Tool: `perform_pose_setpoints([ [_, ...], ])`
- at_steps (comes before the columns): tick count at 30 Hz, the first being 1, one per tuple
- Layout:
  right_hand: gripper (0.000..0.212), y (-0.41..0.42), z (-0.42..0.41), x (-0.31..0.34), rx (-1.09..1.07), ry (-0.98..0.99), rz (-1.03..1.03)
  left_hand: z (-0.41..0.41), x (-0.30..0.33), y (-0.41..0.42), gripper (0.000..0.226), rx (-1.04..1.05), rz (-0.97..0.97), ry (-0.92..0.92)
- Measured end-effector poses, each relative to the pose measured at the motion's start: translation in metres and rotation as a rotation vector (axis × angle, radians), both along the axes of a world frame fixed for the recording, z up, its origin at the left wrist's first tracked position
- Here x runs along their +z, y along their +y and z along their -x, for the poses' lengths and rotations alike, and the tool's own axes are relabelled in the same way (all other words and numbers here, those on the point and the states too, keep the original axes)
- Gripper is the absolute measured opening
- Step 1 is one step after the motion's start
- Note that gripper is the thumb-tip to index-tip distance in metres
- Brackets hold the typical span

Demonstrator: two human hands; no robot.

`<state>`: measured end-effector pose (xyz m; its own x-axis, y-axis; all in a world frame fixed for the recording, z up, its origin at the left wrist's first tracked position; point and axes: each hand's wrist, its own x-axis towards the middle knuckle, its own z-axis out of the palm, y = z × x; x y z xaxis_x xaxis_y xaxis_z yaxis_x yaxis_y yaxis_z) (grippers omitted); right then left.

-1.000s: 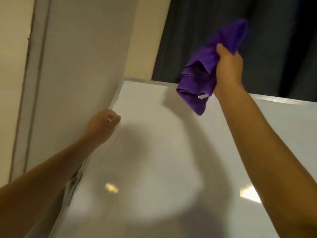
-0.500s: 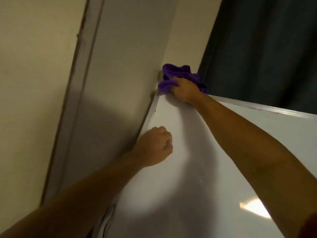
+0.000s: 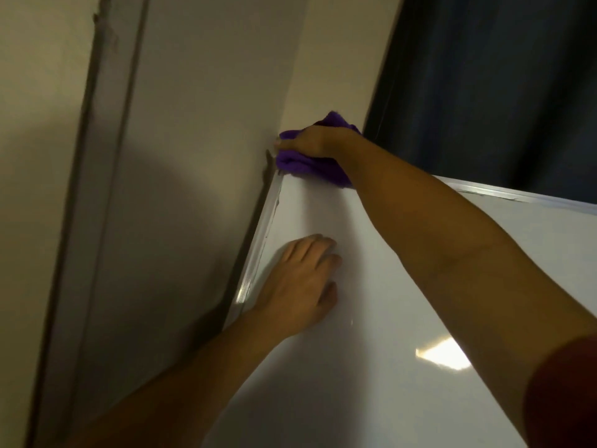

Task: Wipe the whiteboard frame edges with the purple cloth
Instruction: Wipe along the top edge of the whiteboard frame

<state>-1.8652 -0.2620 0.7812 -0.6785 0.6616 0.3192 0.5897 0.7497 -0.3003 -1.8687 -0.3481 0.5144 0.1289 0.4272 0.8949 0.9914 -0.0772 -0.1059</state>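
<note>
The whiteboard point(image 3: 371, 318) fills the lower right, its silver frame point(image 3: 258, 253) running up the left side to the top left corner. My right hand point(image 3: 318, 142) presses the bunched purple cloth point(image 3: 307, 164) onto that top left corner, against the wall. Part of the cloth is hidden under the hand. My left hand point(image 3: 300, 286) lies flat on the board surface just inside the left frame edge, fingers spread, holding nothing. The top frame edge point(image 3: 504, 194) continues to the right.
A pale wall panel point(image 3: 193, 156) with a vertical strip point(image 3: 93, 189) stands directly left of the board. A dark curtain point(image 3: 500, 85) hangs behind the top edge. A light glare point(image 3: 442, 354) reflects on the board.
My right hand brought the cloth from mid-air down to the top left corner and now presses it there. My left hand opened from a fist and lies flat on the board.
</note>
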Motion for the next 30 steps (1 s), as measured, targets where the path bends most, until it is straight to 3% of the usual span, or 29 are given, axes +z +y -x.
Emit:
perform_pose_setpoints([
  [3, 0.073, -0.004, 0.009, -0.007, -0.066, -0.184, -0.351, 0.000, 0.010, 0.004, 0.044, 0.013, -0.001, 0.029],
  [8, 0.075, 0.009, 0.004, -0.022, -0.041, -0.163, -0.722, -0.014, 0.014, 0.019, 0.061, 0.056, 0.040, 0.087],
  [15, 0.072, 0.015, -0.034, -0.013, -0.020, -0.066, -0.812, -0.037, 0.006, 0.026, 0.068, 0.075, -0.031, 0.110],
  [30, 0.066, -0.053, -0.156, 0.010, -0.066, -0.093, -0.963, -0.040, 0.009, -0.010, 0.067, 0.128, -0.233, 0.163],
])
